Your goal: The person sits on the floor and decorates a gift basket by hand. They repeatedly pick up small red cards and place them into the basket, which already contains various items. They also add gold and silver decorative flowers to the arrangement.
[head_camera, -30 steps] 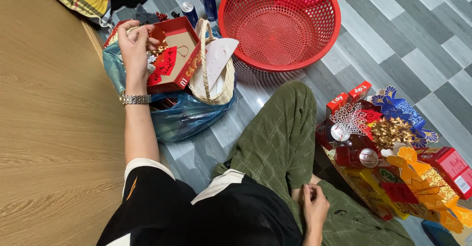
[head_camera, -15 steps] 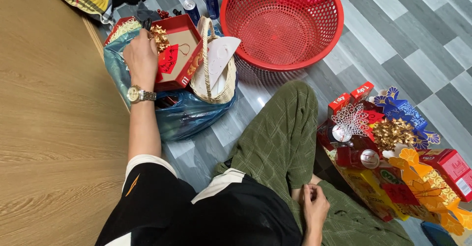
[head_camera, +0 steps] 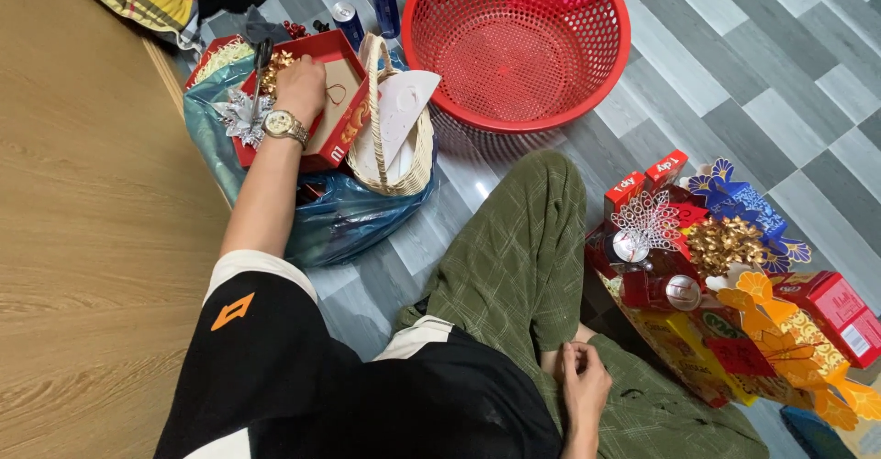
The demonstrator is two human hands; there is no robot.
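Note:
My left hand (head_camera: 303, 83), with a metal watch on the wrist, lies palm down inside a shallow red box (head_camera: 344, 124) that rests on a blue-green plastic bag (head_camera: 353, 211). The hand covers the red paper pieces in the box, and I cannot see whether the fingers grip anything. A gold bow (head_camera: 275, 62) lies just left of the fingers. A silver snowflake ornament (head_camera: 240, 115) sits at the box's left edge. My right hand (head_camera: 583, 381) rests on my lap, on the green trousers, with fingers curled and thumb against forefinger.
A wicker basket (head_camera: 396, 161) holding a white card leans against the red box. Behind it stands a big red perforated plastic basket (head_camera: 514, 46), with blue cans (head_camera: 381, 0) nearby. A decorated gift hamper (head_camera: 725, 285) of red boxes and paper flowers stands at my right knee. A wooden surface (head_camera: 83, 202) runs along the left.
My left hand has turned palm down and reached further right into the red box, uncovering the silver ornament. The right hand has stayed on my lap.

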